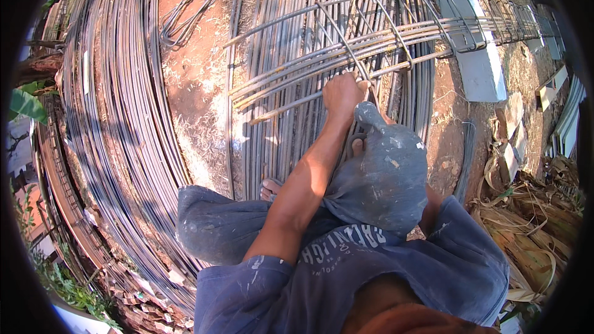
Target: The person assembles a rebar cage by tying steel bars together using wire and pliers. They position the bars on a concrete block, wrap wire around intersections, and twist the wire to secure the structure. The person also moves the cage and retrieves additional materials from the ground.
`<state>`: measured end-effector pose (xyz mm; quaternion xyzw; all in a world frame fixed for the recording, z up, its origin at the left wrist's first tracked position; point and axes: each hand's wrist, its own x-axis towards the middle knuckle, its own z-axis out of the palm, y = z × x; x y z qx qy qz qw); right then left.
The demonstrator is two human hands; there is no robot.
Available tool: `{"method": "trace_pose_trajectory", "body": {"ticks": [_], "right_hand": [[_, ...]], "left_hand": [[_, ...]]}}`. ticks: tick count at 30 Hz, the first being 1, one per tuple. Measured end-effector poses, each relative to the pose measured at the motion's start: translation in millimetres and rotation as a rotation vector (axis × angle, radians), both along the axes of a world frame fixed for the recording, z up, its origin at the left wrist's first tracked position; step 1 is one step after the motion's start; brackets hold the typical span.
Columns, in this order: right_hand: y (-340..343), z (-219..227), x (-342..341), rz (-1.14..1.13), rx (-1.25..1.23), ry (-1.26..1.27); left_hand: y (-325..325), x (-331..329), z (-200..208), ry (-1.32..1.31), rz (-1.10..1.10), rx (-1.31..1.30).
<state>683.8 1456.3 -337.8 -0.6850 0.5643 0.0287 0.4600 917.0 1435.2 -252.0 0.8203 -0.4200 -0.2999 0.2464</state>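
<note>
A long reinforcing-bar cage [297, 69] runs from in front of me off to the far right, its bars passing through rectangular stirrups. My left hand [343, 94] is closed at the lower near corner of the end stirrup [344, 40], where it meets the nearest lengthwise bar [288, 109]. Finger detail there is partly hidden. My raised right knee, in dusty grey trousers [387, 161], blocks most of my right hand [388, 119]. Only a sliver of it shows just past the knee, close to the same corner, and its fingers cannot be seen.
Long straight steel bars [272, 148] lie under my feet and the cage. More bars [117, 86] cover the left side. A stack of loose stirrups [187, 17] rests on red soil. A pale slab [486, 71] stands under the cage; dry leaves [526, 229] lie at right.
</note>
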Motion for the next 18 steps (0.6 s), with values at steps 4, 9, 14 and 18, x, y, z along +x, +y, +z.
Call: {"method": "trace_pose_trajectory", "body": {"ticks": [4,9,14,18], "right_hand": [[-8.5,6.9,3.7,0.012,-0.008,-0.012],[-17.1,6.4,21.7,0.033,0.008,-0.105],[-22.2,21.7,20.2,-0.035,-0.071,-0.196],[-20.4,30.4,12.9,-0.272,-0.239,-0.274]], "left_hand": [[-11.2,-1.7,-8.0,-0.005,0.029,-0.013],[-9.0,7.6,6.9,-0.049,0.053,0.083],[-11.4,2.3,-7.9,-0.081,0.008,-0.012],[-8.4,9.6,-8.1,-0.011,-0.006,-0.045]]}}
